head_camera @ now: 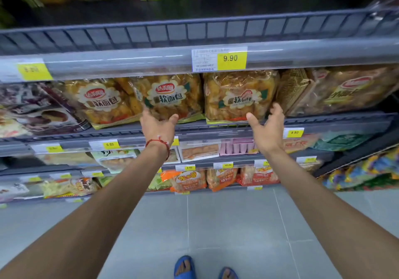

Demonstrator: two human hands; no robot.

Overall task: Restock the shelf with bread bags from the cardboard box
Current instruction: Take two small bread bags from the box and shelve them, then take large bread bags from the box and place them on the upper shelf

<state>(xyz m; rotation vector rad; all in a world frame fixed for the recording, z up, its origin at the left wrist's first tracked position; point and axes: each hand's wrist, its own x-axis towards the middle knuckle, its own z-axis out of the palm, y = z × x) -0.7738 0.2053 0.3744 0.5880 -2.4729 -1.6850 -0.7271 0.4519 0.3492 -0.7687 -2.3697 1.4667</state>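
Shelf (323, 121), middle tier: three clear bread bags stand upright side by side, namely the left bag (101, 102), middle bag (170, 97) and right bag (237, 97).

Each shows golden-brown rolls through the film and a white scalloped label with a red brand oval above "软面包".

The rail above carries a yellow price tag (231, 58) reading 9.90.

My left hand (158, 126): fingers spread, tips against the middle bag's lower edge, gripping nothing.

My right hand (266, 127): open, fingers loosely bent, at the right bag's lower right corner. I cannot tell whether it touches.
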